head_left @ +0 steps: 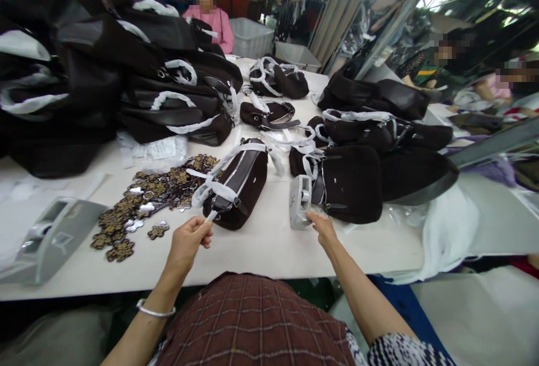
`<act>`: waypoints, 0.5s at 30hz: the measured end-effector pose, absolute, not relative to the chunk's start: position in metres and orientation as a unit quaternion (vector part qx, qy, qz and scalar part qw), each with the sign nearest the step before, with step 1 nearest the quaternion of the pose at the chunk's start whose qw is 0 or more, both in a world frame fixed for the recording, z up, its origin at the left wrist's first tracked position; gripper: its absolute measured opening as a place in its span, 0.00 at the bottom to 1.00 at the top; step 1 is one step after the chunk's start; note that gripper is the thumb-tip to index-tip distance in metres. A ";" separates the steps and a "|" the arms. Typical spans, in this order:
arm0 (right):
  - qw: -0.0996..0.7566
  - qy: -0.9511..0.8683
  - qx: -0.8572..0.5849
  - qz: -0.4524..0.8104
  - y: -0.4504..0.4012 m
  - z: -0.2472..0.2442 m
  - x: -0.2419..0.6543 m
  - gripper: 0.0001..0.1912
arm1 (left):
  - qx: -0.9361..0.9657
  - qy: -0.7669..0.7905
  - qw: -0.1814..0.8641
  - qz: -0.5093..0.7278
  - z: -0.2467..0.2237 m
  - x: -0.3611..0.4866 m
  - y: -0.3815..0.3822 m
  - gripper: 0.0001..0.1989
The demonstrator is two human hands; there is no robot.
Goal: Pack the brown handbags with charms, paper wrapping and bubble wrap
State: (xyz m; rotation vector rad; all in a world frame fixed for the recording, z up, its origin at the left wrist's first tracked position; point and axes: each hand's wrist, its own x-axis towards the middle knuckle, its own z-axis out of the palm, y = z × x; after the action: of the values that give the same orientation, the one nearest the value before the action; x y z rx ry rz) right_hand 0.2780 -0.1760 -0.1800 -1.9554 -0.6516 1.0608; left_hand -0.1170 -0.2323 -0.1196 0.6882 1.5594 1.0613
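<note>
My left hand (pixel 191 239) is closed in a pinch on the end of a white strip (pixel 211 216) at the near corner of a dark brown handbag (pixel 251 187). The bag lies on the table with its handles wrapped in white material. My right hand (pixel 323 227) has its fingers drawn together at the near edge of a grey tape dispenser (pixel 296 209); whatever is between them is too small to make out. Left of the bag spreads a pile of flower-shaped tags (pixel 158 189), with one flower tag (pixel 158 230) lying apart.
Dark bags (pixel 177 113) are heaped at the left, and several more bags (pixel 351 183) lie to the right. A second dispenser (pixel 54 239) stands at the left edge of the white table (pixel 261 254). A person in pink (pixel 217 26) is across the table; others are at the right.
</note>
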 end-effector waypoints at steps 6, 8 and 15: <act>0.469 -0.252 -0.760 0.373 -0.203 -0.168 0.271 0.22 | 0.288 0.654 0.540 0.445 -0.117 -0.117 -0.232 0.16; 0.471 -0.249 -0.761 0.369 -0.220 -0.164 0.271 0.23 | 0.285 0.651 0.543 0.446 -0.116 -0.117 -0.232 0.16; 0.386 -0.246 -0.779 0.429 -0.245 -0.182 0.270 0.22 | 0.270 0.639 0.554 0.461 -0.115 -0.115 -0.231 0.15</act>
State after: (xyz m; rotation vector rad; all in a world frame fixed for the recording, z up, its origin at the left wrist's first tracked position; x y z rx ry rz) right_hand 0.2695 -0.2454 -0.1820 -1.9830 -0.6273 1.0936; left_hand -0.1148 -0.2315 -0.1151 0.6390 1.5090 1.0894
